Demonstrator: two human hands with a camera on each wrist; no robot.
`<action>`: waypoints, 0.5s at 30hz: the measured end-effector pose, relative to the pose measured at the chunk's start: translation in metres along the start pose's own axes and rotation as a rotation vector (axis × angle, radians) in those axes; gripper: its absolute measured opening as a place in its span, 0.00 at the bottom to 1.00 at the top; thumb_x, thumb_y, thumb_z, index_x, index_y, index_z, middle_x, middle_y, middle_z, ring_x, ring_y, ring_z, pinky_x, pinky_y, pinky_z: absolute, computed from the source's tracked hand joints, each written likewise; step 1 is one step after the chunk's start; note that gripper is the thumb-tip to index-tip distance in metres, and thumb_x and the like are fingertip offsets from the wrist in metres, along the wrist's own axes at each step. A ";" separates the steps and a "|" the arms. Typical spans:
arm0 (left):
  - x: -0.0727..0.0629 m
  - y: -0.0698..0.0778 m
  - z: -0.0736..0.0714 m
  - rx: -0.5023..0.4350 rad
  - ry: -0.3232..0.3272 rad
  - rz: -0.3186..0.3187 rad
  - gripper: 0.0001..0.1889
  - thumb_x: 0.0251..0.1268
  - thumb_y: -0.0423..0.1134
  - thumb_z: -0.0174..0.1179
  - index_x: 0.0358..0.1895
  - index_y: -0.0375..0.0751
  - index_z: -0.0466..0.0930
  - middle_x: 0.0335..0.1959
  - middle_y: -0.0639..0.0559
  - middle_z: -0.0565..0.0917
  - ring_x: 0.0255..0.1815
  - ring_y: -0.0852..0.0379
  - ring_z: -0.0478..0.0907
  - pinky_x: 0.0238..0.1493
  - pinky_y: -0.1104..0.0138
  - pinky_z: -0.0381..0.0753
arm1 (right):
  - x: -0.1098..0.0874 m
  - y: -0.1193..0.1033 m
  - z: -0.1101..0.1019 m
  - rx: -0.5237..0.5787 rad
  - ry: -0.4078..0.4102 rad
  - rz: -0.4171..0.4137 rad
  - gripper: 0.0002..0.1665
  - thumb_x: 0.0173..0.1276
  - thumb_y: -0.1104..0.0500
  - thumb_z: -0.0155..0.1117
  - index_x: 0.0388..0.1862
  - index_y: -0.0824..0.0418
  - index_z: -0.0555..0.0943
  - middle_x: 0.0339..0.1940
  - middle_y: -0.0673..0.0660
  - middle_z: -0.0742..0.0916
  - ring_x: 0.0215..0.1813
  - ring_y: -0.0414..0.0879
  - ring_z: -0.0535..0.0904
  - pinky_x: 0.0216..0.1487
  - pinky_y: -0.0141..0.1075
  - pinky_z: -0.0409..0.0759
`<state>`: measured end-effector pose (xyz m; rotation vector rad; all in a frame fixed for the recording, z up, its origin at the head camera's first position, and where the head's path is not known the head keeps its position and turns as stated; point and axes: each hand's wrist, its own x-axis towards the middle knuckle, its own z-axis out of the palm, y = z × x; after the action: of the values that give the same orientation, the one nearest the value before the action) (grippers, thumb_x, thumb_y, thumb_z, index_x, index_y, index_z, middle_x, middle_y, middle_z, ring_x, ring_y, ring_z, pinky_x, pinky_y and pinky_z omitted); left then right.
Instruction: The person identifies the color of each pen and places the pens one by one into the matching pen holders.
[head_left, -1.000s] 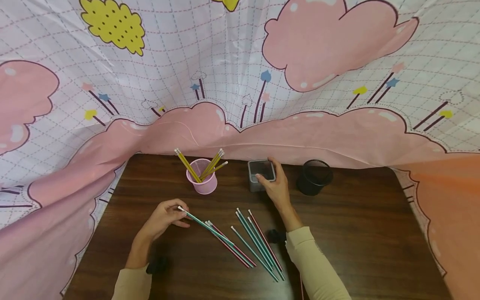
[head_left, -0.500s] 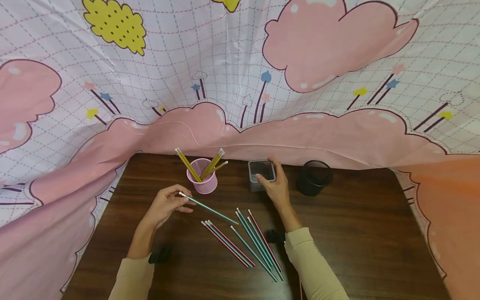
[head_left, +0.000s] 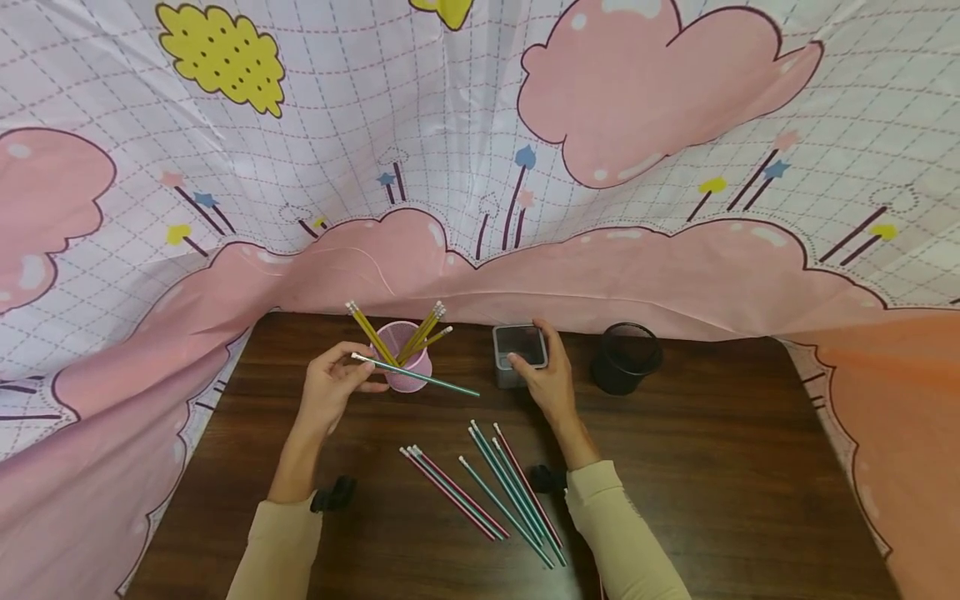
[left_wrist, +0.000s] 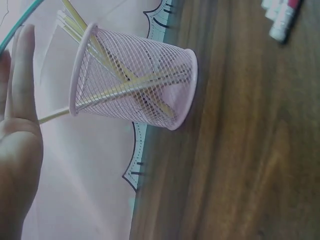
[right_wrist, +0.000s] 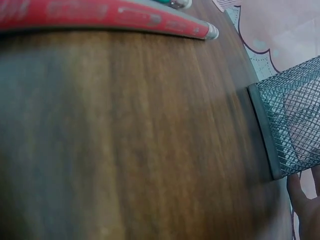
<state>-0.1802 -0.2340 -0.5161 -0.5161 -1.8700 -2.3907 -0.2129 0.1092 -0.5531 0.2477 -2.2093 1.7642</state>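
Note:
My left hand (head_left: 330, 387) pinches a green pencil (head_left: 420, 377) near its white eraser end, holding it in the air in front of the pink mesh cup (head_left: 415, 382). Several yellow pencils (head_left: 431, 321) lean inside that cup, which the left wrist view shows from the side (left_wrist: 135, 80). With thumb and fingers, my right hand (head_left: 551, 379) grips the rim of a square grey mesh pencil holder (head_left: 510, 377) standing on the table. The right wrist view catches the holder's mesh wall (right_wrist: 295, 115) and part of the hand.
Red and green pencils lie on the dark wooden table (head_left: 712, 458) in two groups, a left bunch (head_left: 453, 493) and a right bunch (head_left: 517, 492). A round black mesh cup (head_left: 626, 362) stands right of the grey holder. A patterned cloth (head_left: 637, 275) hangs behind the table.
My left hand has lifted the green pencil off the left bunch and carried it up and forward to the pink cup. The right hand keeps its hold on the grey holder.

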 end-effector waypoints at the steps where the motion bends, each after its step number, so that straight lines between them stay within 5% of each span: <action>1: 0.002 0.000 0.001 -0.003 0.011 0.009 0.08 0.68 0.20 0.56 0.47 0.17 0.73 0.47 0.35 0.75 0.41 0.47 0.87 0.37 0.48 0.85 | 0.000 0.001 0.000 0.010 0.000 -0.003 0.42 0.60 0.62 0.76 0.70 0.67 0.67 0.66 0.71 0.75 0.65 0.69 0.69 0.63 0.64 0.67; 7: 0.018 0.000 0.011 -0.006 0.040 0.058 0.11 0.67 0.20 0.56 0.48 0.13 0.70 0.44 0.36 0.75 0.33 0.51 0.85 0.37 0.49 0.85 | 0.001 0.023 0.003 0.028 0.017 -0.033 0.41 0.61 0.64 0.74 0.72 0.64 0.67 0.66 0.69 0.75 0.62 0.69 0.71 0.62 0.64 0.67; 15: 0.036 0.000 0.021 -0.013 0.043 0.100 0.08 0.67 0.20 0.57 0.47 0.18 0.75 0.45 0.37 0.75 0.33 0.50 0.86 0.36 0.47 0.84 | 0.003 0.042 0.005 -0.072 0.010 -0.010 0.36 0.68 0.59 0.69 0.73 0.52 0.67 0.69 0.55 0.74 0.68 0.55 0.70 0.68 0.50 0.65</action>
<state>-0.2094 -0.2084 -0.5014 -0.5410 -1.7691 -2.3324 -0.2298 0.1142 -0.5916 0.2327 -2.2553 1.6726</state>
